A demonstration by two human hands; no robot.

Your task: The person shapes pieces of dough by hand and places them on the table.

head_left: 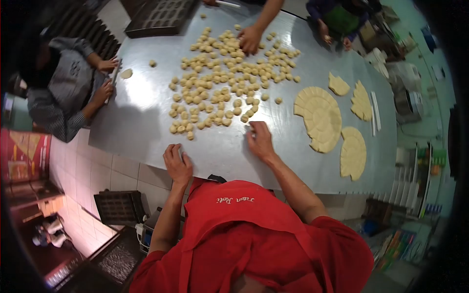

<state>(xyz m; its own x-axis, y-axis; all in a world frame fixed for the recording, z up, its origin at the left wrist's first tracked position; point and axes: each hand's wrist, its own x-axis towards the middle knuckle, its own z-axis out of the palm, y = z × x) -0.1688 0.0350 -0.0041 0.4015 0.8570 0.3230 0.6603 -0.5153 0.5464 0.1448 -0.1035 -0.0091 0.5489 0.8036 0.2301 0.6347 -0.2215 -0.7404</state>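
Many small dough balls (202, 83) lie scattered over the metal table (141, 132). My left hand (177, 165) is at the table's near edge, its fingers curled round something small and greyish that I cannot make out. Farther right, my right hand (260, 140) rests on the table with fingers and thumb curled, just below the nearest small dough pieces (245, 118). A little grey shows between its thumb and fingers, too small to name. To the right lie a large scored dough sheet (322, 117) and a smaller dough piece (353, 154).
Two more dough pieces (361, 101) and white rods (375, 113) are at the right. At the left, a person's hands (103, 90) hold a rod. Another person's hand (250, 39) reaches into the balls from the far side. A dark tray (161, 17) sits at the far left.
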